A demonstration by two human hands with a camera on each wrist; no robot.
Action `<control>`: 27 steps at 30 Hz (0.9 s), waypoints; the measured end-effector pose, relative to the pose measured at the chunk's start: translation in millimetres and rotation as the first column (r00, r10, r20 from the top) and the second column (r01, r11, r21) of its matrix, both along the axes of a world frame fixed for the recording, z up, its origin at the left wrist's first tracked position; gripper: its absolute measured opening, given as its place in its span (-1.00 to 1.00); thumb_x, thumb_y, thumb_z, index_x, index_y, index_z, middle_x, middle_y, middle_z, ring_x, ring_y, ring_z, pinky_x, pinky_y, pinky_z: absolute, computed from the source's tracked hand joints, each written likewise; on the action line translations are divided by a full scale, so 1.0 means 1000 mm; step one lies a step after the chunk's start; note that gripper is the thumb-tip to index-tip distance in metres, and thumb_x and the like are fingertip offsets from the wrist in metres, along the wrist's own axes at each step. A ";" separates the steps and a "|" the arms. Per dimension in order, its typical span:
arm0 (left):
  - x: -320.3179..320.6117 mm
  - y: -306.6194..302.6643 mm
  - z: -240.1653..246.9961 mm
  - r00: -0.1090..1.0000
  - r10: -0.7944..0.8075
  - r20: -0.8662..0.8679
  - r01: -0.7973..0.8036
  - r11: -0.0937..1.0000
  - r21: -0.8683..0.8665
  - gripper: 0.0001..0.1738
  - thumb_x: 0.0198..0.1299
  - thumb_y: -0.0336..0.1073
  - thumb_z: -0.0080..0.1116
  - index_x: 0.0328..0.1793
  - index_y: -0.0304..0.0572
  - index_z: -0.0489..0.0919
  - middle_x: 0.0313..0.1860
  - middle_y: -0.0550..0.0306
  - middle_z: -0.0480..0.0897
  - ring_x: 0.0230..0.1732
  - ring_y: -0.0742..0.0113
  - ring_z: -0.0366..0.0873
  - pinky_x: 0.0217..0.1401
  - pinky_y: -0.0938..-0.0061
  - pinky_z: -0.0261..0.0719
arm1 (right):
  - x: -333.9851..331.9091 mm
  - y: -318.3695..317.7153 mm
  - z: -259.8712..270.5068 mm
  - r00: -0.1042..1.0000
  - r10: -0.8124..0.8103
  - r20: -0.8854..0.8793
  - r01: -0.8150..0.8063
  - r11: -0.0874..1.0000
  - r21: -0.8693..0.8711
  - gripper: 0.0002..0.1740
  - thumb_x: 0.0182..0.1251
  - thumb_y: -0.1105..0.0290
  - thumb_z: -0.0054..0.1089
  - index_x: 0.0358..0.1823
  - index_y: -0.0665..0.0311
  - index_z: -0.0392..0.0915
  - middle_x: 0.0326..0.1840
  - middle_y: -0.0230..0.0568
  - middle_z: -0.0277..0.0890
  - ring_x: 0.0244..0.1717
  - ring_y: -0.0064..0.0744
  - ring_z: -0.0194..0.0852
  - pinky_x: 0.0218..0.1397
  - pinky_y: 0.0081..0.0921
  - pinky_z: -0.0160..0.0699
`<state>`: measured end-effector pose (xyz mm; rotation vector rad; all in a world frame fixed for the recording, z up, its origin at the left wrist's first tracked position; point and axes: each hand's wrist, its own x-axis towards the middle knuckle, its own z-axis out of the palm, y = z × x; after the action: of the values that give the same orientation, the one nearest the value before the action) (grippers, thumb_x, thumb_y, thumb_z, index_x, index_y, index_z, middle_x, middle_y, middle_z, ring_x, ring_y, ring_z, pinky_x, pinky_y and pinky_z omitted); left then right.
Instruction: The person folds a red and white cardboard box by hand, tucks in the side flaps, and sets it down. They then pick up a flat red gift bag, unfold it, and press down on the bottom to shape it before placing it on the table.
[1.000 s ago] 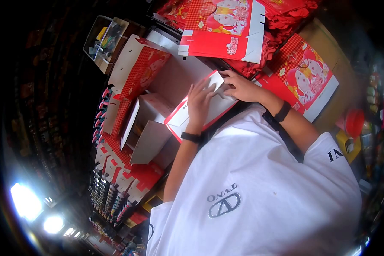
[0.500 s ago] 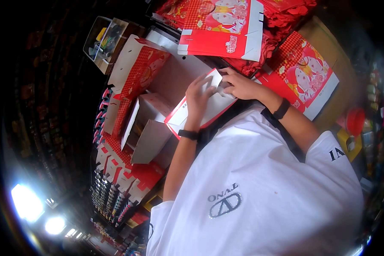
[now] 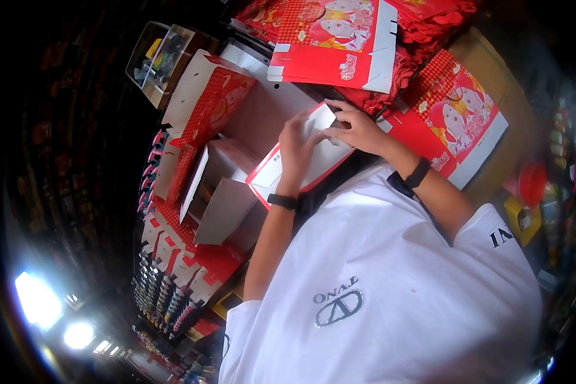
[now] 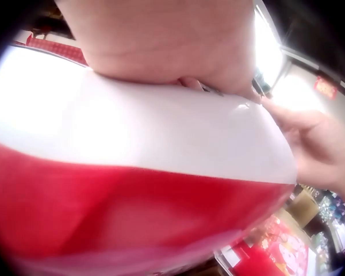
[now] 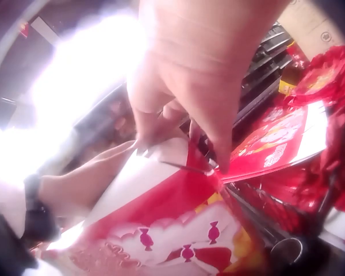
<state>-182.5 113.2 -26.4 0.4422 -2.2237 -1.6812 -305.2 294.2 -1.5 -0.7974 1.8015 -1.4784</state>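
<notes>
Between both hands is a folded cardboard gift box [image 3: 288, 168], its white face edged in red. In the right wrist view its side [image 5: 161, 230] shows candy prints. My left hand [image 3: 294, 150] holds the box from above, with its fingers bent around the far part near a raised white flap [image 3: 322, 118]. At the box's end, my right hand [image 3: 363, 133] pinches that flap between fingers and thumb; the right wrist view has this hand [image 5: 190, 80] right at the corner. The left wrist view shows the white-and-red panel [image 4: 161, 132] under my left hand [image 4: 167, 40], fingertips mostly hidden.
Flat printed red boxes [image 3: 329, 57] lie at the top beside crumpled red material [image 3: 416, 57]. Another printed flat box [image 3: 457, 115] lies at the right. An open carton [image 3: 230, 179] with flaps up stands left. A clear bin [image 3: 157, 61] sits at upper left.
My left fingers, spread over the white panel earlier, have drawn in and bent. My right fingers have moved slightly left onto the flap. The box stays nearly in place.
</notes>
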 end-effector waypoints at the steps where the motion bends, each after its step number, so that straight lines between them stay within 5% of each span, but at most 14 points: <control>1: 0.002 -0.001 -0.003 1.000 0.025 0.014 -0.024 0.999 -0.039 -0.68 0.35 -0.45 0.44 0.13 -0.34 0.59 0.38 -0.21 0.61 0.34 -0.11 0.63 0.41 0.15 0.59 | 0.000 -0.001 -0.004 1.000 -0.014 -0.015 0.014 1.000 0.002 -0.44 0.44 0.15 0.47 0.24 0.47 0.65 0.61 0.10 0.38 0.58 -0.06 0.41 0.53 -0.27 0.43; 6: 0.008 -0.002 0.005 0.999 -0.020 0.028 0.029 0.918 -0.396 -0.73 0.43 -0.37 0.39 0.08 -0.32 0.55 0.26 -0.19 0.63 0.27 -0.08 0.60 0.36 0.15 0.56 | 0.003 -0.003 -0.020 0.990 -0.076 -0.117 0.069 0.996 -0.063 -0.40 0.47 0.13 0.43 0.28 0.51 0.62 0.59 0.08 0.41 0.53 -0.05 0.47 0.52 -0.27 0.45; 13: 0.006 0.003 0.015 0.999 0.028 0.047 -0.009 0.930 -0.368 -0.78 0.43 -0.33 0.28 0.08 -0.27 0.59 0.25 -0.17 0.64 0.27 -0.11 0.58 0.38 0.13 0.51 | 0.011 -0.004 -0.022 0.956 -0.172 -0.236 0.157 0.984 -0.080 -0.44 0.52 0.19 0.40 0.34 0.47 0.56 0.35 0.08 0.63 0.32 -0.11 0.65 0.39 -0.29 0.55; 16: 0.006 0.006 0.020 1.000 0.013 0.026 0.000 0.902 -0.432 -0.76 0.33 -0.34 0.34 0.06 -0.24 0.62 0.24 -0.17 0.63 0.27 -0.20 0.56 0.35 0.07 0.52 | 0.011 -0.001 0.000 0.991 -0.095 -0.092 0.108 0.984 0.139 -0.44 0.55 0.19 0.37 0.35 0.48 0.52 0.11 0.13 0.72 0.13 0.01 0.74 0.21 -0.25 0.65; 19: 0.007 0.007 0.021 1.000 -0.006 0.020 0.014 0.899 -0.438 -0.75 0.31 -0.33 0.36 0.05 -0.23 0.62 0.25 -0.16 0.63 0.27 -0.19 0.56 0.35 0.07 0.52 | 0.011 0.001 0.002 0.990 -0.063 -0.130 0.079 0.988 0.130 -0.45 0.57 0.19 0.35 0.35 0.48 0.50 0.01 0.22 0.70 0.01 0.13 0.76 0.08 -0.20 0.68; 24: 0.009 0.003 0.022 0.995 -0.043 0.091 0.079 0.892 -0.444 -0.68 0.37 -0.33 0.35 0.18 -0.26 0.59 0.33 -0.15 0.61 0.40 -0.13 0.53 0.51 0.14 0.45 | 0.017 0.000 -0.003 0.957 -0.135 -0.258 0.154 0.987 0.055 -0.46 0.57 0.15 0.33 0.35 0.39 0.50 0.06 0.26 0.68 0.10 0.30 0.67 0.09 -0.04 0.66; 27: 0.011 -0.005 0.023 0.984 -0.113 0.139 0.138 0.973 -0.185 -0.53 0.37 -0.29 0.40 0.33 -0.25 0.54 0.36 -0.17 0.58 0.52 -0.14 0.46 0.65 0.11 0.36 | 0.021 0.000 0.000 0.946 -0.181 -0.269 0.199 0.979 0.042 -0.39 0.54 0.12 0.36 0.39 0.40 0.48 0.16 0.24 0.67 0.18 0.22 0.68 0.22 -0.08 0.64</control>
<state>-171.6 108.4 -3.1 0.3756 -2.5284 -1.5123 -284.0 294.3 -1.9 -0.8385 2.1701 -1.4760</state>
